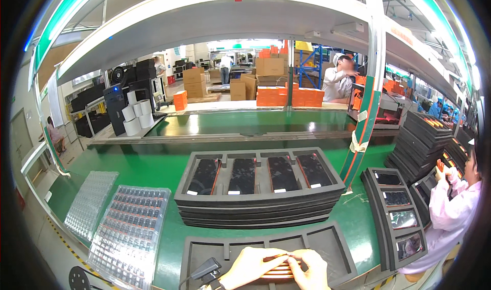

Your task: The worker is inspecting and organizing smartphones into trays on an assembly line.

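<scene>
The thin flat part with an orange edge (279,269) lies low in front of me, over the empty foam tray (332,241) nearest my body. My left hand (250,267) is clamped on its left end, my right hand (309,269) pinches its right end, fingers closed on it. Beside my left wrist sits a small black tool (204,269). Just beyond stands a stack of foam trays (258,208) carrying four dark panels (258,175); clear blister trays (128,233) lie to the left on the green table (153,164)
</scene>
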Motion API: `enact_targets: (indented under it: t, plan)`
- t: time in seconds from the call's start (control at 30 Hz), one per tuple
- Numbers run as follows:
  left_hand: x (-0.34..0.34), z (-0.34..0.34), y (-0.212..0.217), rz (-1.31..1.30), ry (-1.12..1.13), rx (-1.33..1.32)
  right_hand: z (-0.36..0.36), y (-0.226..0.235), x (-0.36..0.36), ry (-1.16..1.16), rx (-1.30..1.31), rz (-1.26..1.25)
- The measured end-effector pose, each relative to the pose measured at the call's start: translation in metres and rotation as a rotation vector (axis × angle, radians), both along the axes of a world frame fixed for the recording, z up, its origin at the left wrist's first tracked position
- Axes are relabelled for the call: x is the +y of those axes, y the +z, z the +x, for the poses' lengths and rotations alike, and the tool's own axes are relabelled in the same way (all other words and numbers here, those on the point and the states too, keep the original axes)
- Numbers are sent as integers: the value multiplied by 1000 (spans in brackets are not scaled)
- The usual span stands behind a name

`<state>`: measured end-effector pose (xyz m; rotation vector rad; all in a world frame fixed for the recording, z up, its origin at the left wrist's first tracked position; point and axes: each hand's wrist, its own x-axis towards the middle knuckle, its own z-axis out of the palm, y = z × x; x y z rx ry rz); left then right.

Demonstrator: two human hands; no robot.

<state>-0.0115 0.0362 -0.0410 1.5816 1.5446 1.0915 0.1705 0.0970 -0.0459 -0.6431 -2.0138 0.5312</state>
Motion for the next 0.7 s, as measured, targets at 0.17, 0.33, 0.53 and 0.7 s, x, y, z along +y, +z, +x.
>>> enact_targets:
  t: [0.17,0.33,0.53,0.7]
  plan:
    - [-2,8,1,62,67,43,-1,7,-5,-16,65,-175]
    - [-3,8,-5,186,154,120,1,15,1,102,109,-140]
    - [0,1,0,-53,45,-34,23,-8,19,358,398,-766]
    - [4,1,-6,60,98,55,22,-15,20,449,490,-717]
